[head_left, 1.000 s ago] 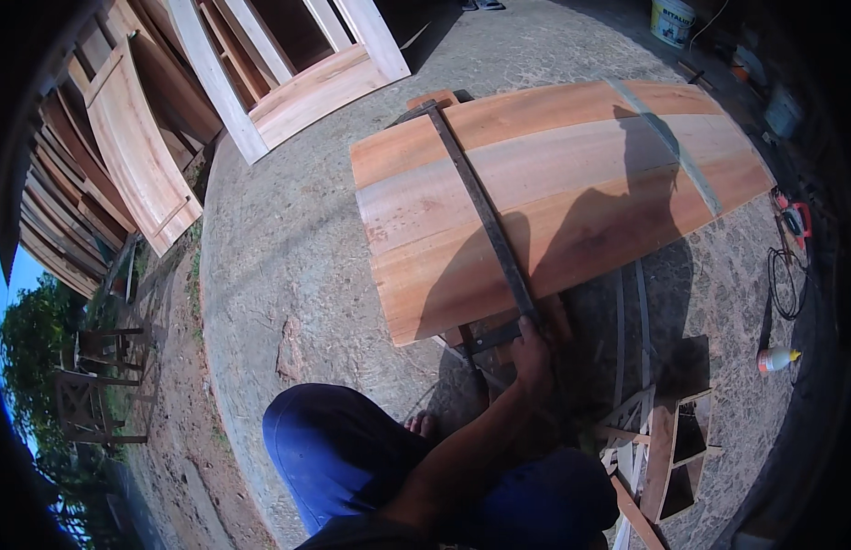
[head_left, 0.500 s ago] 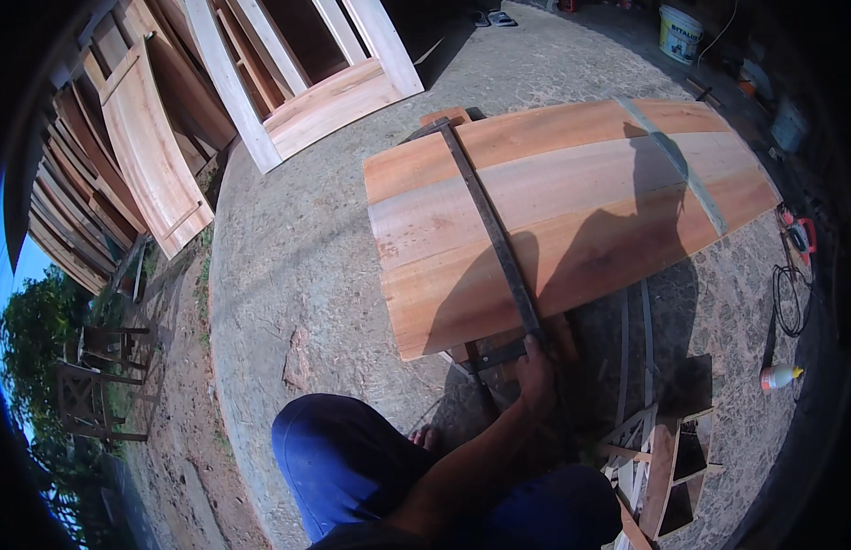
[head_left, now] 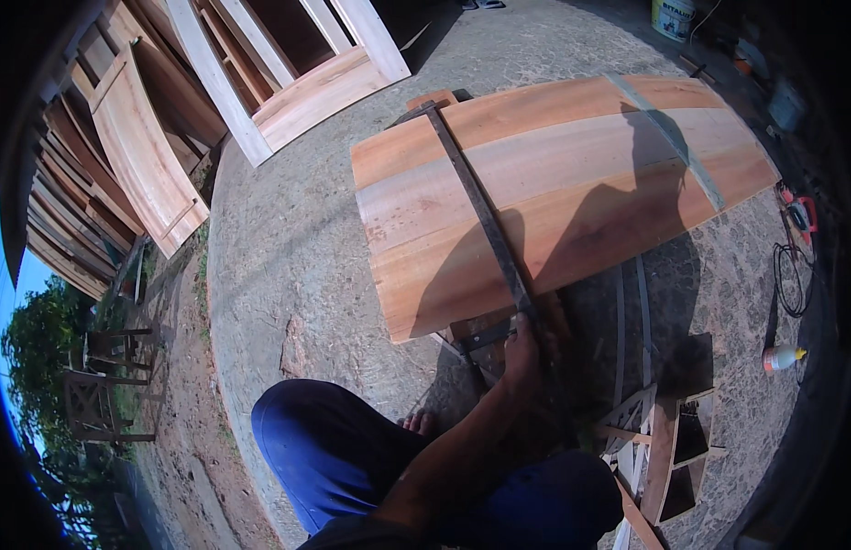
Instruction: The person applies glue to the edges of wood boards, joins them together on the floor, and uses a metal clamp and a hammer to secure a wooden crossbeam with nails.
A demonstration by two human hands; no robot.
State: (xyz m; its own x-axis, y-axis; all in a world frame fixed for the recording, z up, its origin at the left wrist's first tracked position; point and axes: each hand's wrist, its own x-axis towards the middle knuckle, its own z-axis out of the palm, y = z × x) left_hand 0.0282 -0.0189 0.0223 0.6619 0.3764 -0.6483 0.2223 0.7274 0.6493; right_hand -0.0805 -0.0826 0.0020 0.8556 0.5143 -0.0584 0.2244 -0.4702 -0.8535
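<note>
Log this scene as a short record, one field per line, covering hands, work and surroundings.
Left hand: gripping near end of dark metal bar
Right hand: not discernible
Metal bar: lies across wooden panel, toward its left end
Wooden panel: boards side by side, partly shadowed
Pale strip: across panel, toward its right end
Right side: bottle with yellow cap, on the ground
Upper left: wooden frame
Light: strong sun, dark shadows

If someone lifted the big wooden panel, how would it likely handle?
The wooden panel would probably feel fairly stiff, as its broad boards lie flat, edge to edge. It is likely awkward and heavy, being wide and long. The end at picture left may hang heavier, because a long dark clamp crosses nearer that end.
</note>
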